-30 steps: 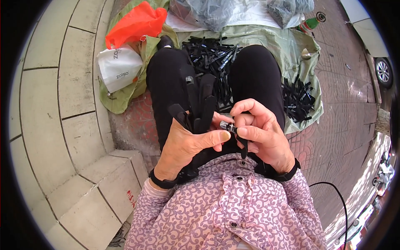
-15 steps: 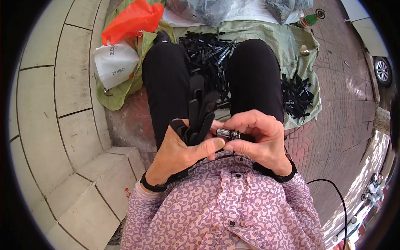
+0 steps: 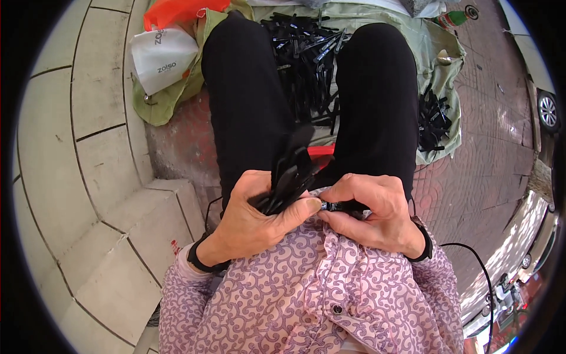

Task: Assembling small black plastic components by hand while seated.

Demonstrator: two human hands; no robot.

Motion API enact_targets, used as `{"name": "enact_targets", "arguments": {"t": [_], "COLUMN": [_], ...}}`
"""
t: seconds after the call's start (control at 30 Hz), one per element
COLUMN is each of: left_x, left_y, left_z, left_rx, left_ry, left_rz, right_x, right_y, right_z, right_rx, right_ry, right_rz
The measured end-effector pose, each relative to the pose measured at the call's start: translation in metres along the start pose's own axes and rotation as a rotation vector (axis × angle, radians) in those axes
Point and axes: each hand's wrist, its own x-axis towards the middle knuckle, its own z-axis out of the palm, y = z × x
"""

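Note:
Above my lap, my left hand [image 3: 253, 212] is closed round a bunch of flat black straps [image 3: 290, 177], whose loose ends stick up and are blurred. Its thumb and fingertips also pinch one end of a small shiny metal clasp [image 3: 331, 206]. My right hand [image 3: 377, 213] grips the clasp's other side, where a short black strap runs back into the palm. Both sets of fingertips nearly meet at the clasp and cover much of it. Past the hands, a large pile of similar black straps [image 3: 306, 76] lies between my knees.
A smaller heap of black straps [image 3: 433, 121] lies right of my right knee on a green sheet [image 3: 407, 44]. At the far left are a white bag [image 3: 165, 59] and an orange-red plastic bag [image 3: 180, 13]. A green bottle [image 3: 453, 19] stands far right. Tiled steps [image 3: 100, 177] rise at left.
My hands have drawn closer together, and less of the clasp shows now. The strap bunch leans further right. The view has shifted, and a red object now shows between my thighs.

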Motion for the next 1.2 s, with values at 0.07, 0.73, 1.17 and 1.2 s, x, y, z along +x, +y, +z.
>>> {"name": "enact_targets", "arguments": {"t": [0.07,0.73,1.17,1.2], "left_x": [-0.004,-0.021,-0.029,-0.028], "left_y": [0.004,0.008,0.006,0.008], "left_z": [0.004,0.005,0.01,0.008], "left_rx": [-0.072,-0.042,-0.226,-0.235], "left_ry": [0.016,-0.218,-0.146,-0.168], "left_rz": [-0.067,-0.079,-0.199,-0.239], "right_x": [-0.003,-0.025,-0.033,-0.032], "right_y": [0.0,-0.012,-0.009,-0.009], "right_z": [0.002,0.004,0.008,0.007], "right_rx": [0.018,0.106,0.153,0.153], "right_ry": [-0.012,-0.055,-0.005,-0.015], "right_rz": [0.006,-0.058,-0.033,-0.026]}}
